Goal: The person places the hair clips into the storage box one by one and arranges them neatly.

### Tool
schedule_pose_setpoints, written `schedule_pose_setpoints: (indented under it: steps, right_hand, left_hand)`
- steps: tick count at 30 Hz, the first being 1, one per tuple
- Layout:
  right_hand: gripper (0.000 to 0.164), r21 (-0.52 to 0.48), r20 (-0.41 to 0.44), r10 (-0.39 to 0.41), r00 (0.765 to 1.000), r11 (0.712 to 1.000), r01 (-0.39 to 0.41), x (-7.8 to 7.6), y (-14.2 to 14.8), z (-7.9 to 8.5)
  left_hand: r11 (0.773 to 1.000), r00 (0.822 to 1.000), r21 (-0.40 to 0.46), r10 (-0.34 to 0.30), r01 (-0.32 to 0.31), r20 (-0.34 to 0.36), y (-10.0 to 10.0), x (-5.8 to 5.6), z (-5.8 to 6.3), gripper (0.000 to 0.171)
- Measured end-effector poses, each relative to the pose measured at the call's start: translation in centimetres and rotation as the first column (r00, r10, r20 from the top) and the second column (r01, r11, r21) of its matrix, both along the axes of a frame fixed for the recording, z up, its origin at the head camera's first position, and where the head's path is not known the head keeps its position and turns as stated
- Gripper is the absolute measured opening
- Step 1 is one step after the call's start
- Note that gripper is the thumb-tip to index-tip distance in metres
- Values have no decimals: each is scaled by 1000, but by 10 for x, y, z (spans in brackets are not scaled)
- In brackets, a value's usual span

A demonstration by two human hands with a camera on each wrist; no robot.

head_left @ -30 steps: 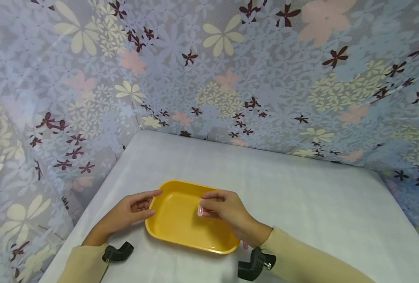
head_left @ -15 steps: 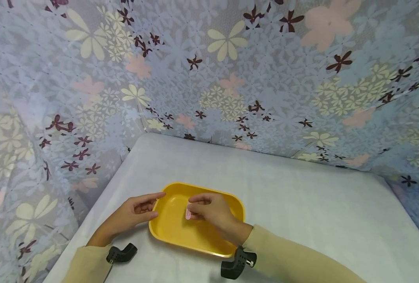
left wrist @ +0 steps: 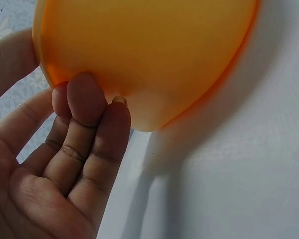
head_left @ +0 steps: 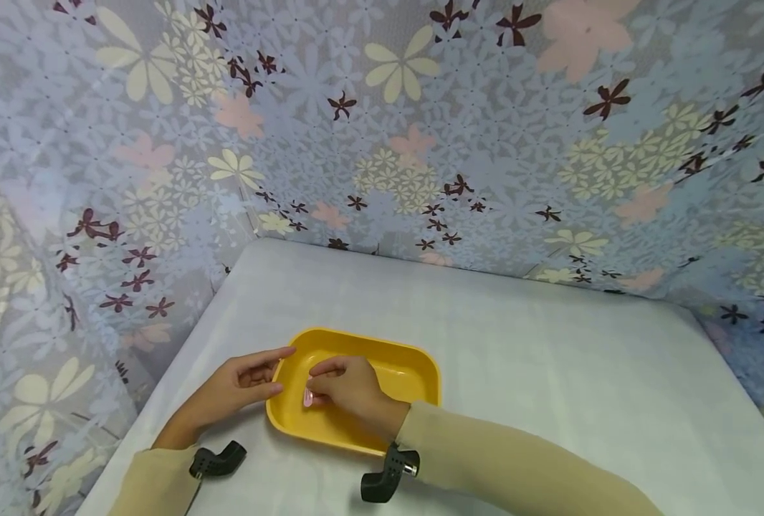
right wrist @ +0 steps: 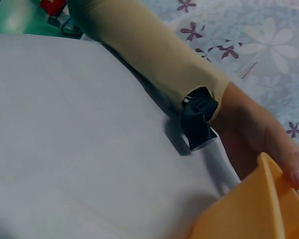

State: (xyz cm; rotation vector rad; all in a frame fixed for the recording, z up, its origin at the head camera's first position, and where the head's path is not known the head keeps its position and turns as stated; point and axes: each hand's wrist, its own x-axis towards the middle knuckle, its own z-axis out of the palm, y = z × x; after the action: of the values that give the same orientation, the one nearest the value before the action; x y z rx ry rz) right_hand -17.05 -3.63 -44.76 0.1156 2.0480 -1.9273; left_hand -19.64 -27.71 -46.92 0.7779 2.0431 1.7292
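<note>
A yellow tray (head_left: 317, 423) sits on the white-covered table. At its left end my left hand (head_left: 236, 383) holds the wall: the thumb and index fingertip are at the rim, and the other fingers curl against the outer side of the tray (left wrist: 154, 45) in the left wrist view. Over the tray's left part, my right hand (head_left: 352, 390) pinches a pink snap hair clip (head_left: 307, 398), its lower end pointing down at the tray floor. The right wrist view looks across at the left hand (right wrist: 251, 129) beside the tray (right wrist: 239, 211); the clip is outside that view.
A white cloth (head_left: 550, 358) covers the table, with floral fabric (head_left: 382, 143) hanging behind and to the left. Black camera mounts (head_left: 217, 460) sit on both wrists. Past the table edge, the right wrist view has a green floor (right wrist: 20, 20) and a red object (right wrist: 52, 6).
My right hand has moved left across the tray with the hair clip. A second pink item seen by the right wrist a second ago is now out of sight. The left hand stays put.
</note>
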Motion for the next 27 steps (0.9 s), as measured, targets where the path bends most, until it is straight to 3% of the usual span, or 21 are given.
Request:
schedule_pose_setpoints:
  steps: [18,27]
  right_hand:
    - [6,124,-47,-33,998,992,39,-9,-20,-10]
    - [7,268,-75,15,997,963,6,-14,-24,-4]
  left_hand:
    - [1000,1000,-18,5,-5,0,2,1,1,54]
    - [1000,1000,-3,3,-3,22,2,1,0,55]
